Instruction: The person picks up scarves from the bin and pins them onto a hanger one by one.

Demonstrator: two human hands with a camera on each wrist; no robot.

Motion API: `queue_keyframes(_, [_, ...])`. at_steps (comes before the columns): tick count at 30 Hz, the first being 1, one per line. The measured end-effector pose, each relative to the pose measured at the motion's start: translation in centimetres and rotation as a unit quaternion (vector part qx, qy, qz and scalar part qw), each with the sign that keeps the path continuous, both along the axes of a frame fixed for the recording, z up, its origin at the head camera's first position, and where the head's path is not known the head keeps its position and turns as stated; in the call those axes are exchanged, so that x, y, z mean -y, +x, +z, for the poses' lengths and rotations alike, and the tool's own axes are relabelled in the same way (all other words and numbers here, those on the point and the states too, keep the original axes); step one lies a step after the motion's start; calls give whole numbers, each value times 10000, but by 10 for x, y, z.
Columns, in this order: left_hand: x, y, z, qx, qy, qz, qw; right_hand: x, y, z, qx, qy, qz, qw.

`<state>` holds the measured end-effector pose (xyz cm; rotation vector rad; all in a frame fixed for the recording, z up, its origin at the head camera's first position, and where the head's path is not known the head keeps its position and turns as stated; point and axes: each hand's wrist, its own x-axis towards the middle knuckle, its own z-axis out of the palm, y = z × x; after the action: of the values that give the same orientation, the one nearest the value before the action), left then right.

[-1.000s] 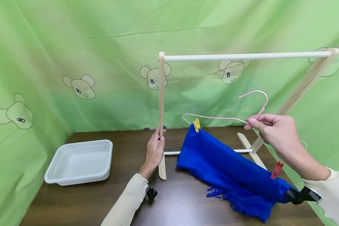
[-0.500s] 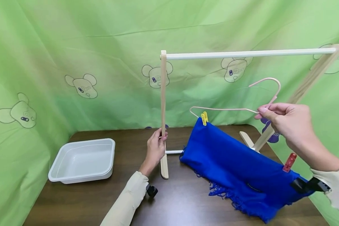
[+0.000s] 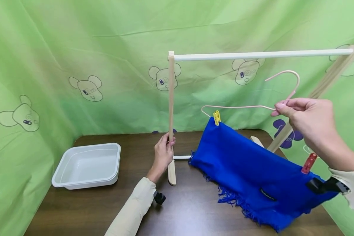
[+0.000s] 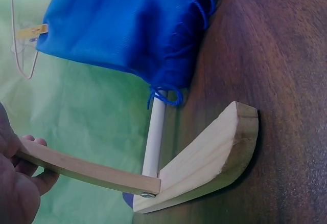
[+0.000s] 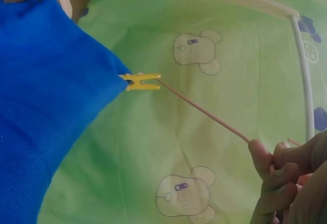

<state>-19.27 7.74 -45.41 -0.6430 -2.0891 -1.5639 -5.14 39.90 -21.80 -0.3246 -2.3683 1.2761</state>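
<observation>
My right hand [image 3: 312, 119] pinches a pink wire hanger [image 3: 239, 107] at the base of its hook, in front of the rack's right post. From the hanger droops a blue fringed scarf [image 3: 242, 167], its lower fringe near the tabletop. A yellow clothespin [image 3: 216, 118] clips it at the left end and a red clothespin [image 3: 309, 163] at the right. In the right wrist view the yellow clothespin [image 5: 142, 81] grips the scarf's corner on the wire. My left hand [image 3: 164, 152] holds the left post [image 3: 171, 98] of a wooden drying rack, fingers wrapped around it.
The rack's white top rail [image 3: 253, 55] runs above the hanger's hook. A white plastic basin [image 3: 87, 165] stands at the left of the brown table [image 3: 82, 213]. Behind hangs a green curtain [image 3: 121, 65] with bear faces.
My right hand has raised the hanger and scarf up and to the right, toward the top rail. More of the scarf has lifted and a dark label shows. The left hand keeps holding the post.
</observation>
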Motion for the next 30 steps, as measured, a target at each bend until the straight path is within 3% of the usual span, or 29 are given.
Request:
queue_keyframes(12, [-14, 0, 3, 193, -284, -120, 9993, -26, 10, 12, -382, -143, -121, 9991])
queue_keyframes(16, [-20, 2, 1, 324, -333, -208, 9987, -35, 10, 13, -828, -659, 101, 9943])
queue_keyframes(22, [-25, 0, 2, 335, -296, -309, 9985, -43, 5, 18, -1429, -1772, 468, 9726])
queue_keyframes(30, [-22, 0, 0, 127, -356, -159, 9992, -47, 1, 26, -1226, -1221, 114, 9849])
